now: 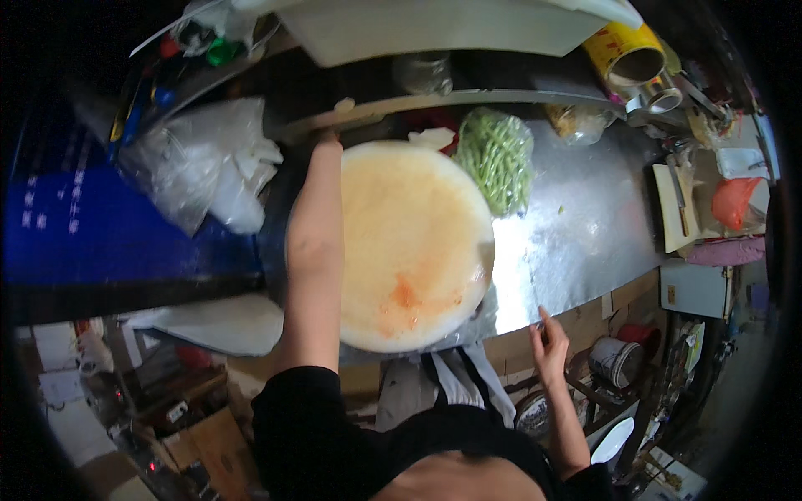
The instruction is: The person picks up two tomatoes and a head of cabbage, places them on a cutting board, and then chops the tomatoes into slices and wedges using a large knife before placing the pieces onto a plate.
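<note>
My left arm reaches forward across the left side of a round, pale chopping board (407, 238) with a wet orange-red stain near its front edge. Only part of my left hand (330, 139) shows, at the shelf edge beyond the board; its fingers are too hidden to tell their state. Off the board's right side, my right hand (549, 341) is raised at the front edge of the metal worktop (589, 213), fingers apart and with nothing seen in it. A clear plastic bag of green beans (495, 163) lies against the board's back right.
Plastic bags (200, 163) lie at the left. Above the worktop runs a shelf (501, 96) bearing a white plastic tub (438, 34) and a yellow can (626, 56). Far right, a knife (678, 194) rests on a cutting board (670, 219). Buckets (614, 362) stand below, at the right.
</note>
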A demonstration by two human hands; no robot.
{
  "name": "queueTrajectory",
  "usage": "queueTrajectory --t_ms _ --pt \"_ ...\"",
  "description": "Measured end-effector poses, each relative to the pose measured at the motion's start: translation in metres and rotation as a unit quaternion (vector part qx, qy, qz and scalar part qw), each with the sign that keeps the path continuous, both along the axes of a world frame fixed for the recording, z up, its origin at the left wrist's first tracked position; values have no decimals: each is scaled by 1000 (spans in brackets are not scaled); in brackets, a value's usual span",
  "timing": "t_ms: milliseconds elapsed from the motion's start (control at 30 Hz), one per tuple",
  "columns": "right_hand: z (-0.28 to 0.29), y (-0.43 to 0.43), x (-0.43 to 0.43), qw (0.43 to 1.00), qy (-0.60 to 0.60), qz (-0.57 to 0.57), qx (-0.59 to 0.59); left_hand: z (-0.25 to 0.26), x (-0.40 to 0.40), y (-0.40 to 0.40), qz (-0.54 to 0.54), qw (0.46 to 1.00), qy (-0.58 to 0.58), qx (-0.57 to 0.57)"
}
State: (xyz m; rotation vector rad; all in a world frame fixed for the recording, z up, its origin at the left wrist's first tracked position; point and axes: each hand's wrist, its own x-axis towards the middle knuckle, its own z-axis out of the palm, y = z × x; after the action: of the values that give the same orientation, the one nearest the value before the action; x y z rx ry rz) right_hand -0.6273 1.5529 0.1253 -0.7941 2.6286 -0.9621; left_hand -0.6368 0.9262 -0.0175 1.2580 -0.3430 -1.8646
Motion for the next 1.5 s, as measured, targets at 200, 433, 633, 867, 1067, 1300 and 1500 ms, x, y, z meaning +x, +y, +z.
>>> queueTrajectory --t_ms 200,433,633,867,1067,1300,1500 --pt "-5 9 24 988 -111 -109 12 36 -13 7 92 995 -29 24" --pt "-14 1 2 980 -163 -104 -38 58 63 89 4 999 30 36" --pt "-11 -11 -40 991 -111 -6 -72 76 153 208 -115 992 43 -30" --pt "-12 -15 -108 971 -7 236 -26 103 202 315 -145 952 -233 -137" --pt "-3 -26 -155 856 179 465 135 97 268 345 -153 922 -322 -153" --pt "28 -63 -118 664 247 661 247 185 413 475 -50 881 -452 -127" --pt "4 -168 -8 648 193 712 190 163 456 456 -165 720 -652 -170"
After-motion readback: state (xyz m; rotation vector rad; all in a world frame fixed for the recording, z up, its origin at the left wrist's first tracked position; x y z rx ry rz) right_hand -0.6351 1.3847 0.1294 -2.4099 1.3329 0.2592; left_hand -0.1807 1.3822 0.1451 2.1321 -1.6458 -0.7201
